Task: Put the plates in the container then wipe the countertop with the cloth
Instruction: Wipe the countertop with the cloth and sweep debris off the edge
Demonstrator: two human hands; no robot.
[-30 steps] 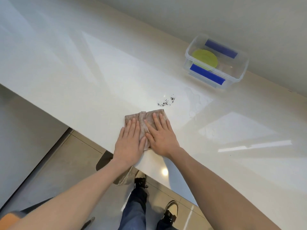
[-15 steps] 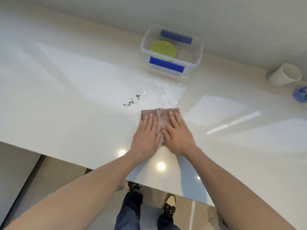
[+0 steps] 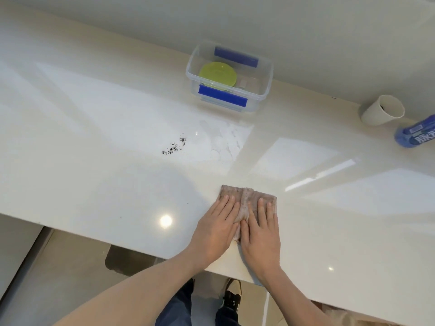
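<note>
A folded pinkish-grey cloth (image 3: 244, 196) lies flat on the glossy white countertop (image 3: 94, 161) near its front edge. My left hand (image 3: 217, 228) and my right hand (image 3: 260, 231) press down on it side by side, fingers stretched flat and pointing away from me. A clear plastic container (image 3: 264, 90) with blue clips stands at the back against the wall, with a green plate (image 3: 217, 75) lying inside it. A patch of dark crumbs (image 3: 175, 147) and a wet smear (image 3: 223, 144) sit on the counter between the cloth and the container.
A white paper cup (image 3: 381, 111) lies on its side at the back right, with a blue spray bottle (image 3: 417, 135) beside it at the right edge. The counter's front edge runs just under my wrists; below it are the tiled floor and my shoes.
Both hands have slid the cloth to the right and back toward the front edge, away from the crumbs and the wet smear. The view has swung right, bringing cup and bottle in.
</note>
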